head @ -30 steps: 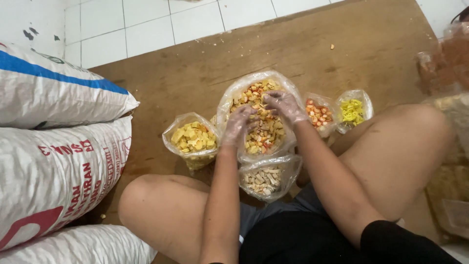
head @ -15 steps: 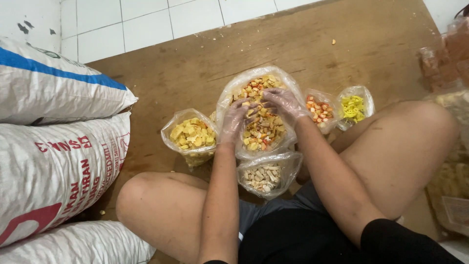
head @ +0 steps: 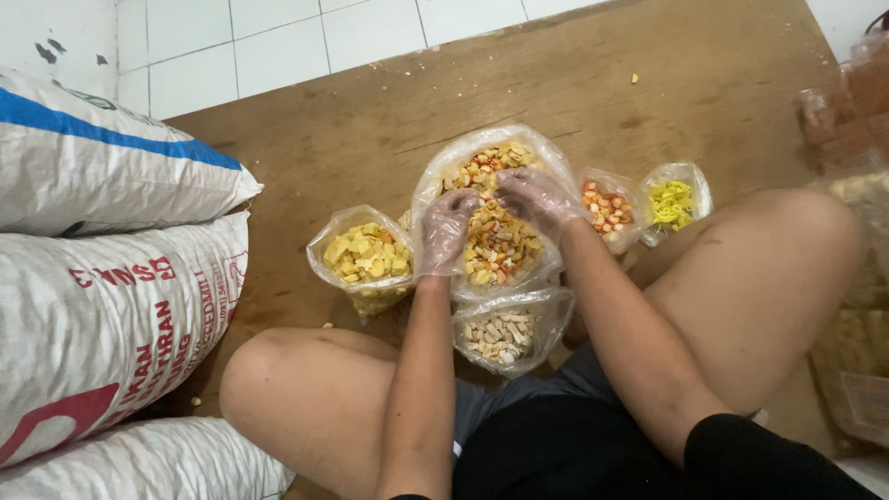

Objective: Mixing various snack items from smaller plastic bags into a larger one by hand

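I sit cross-legged on a wooden board point(head: 370, 120). In front of me stands a large clear plastic bag point(head: 463, 153) of mixed yellow, orange and white snack pieces. Both my hands wear thin clear plastic gloves and reach into it. My left hand point(head: 446, 227) rests on the pieces at the bag's left side, fingers curled. My right hand point(head: 535, 197) lies on the pieces at the upper right, fingers bent down into them. Whether either hand grips pieces is hidden.
Smaller open bags surround the big one: yellow chips point(head: 363, 255) at left, pale pieces point(head: 500, 335) near my lap, orange-white pieces point(head: 607, 208) and bright yellow pieces point(head: 673, 202) at right. Stacked woven sacks point(head: 102, 278) fill the left. More packed bags point(head: 857, 315) sit far right.
Both hands have shifted slightly inside the large bag; the right hand moved a little up and left over the pieces, and the left hand stays at the left side.
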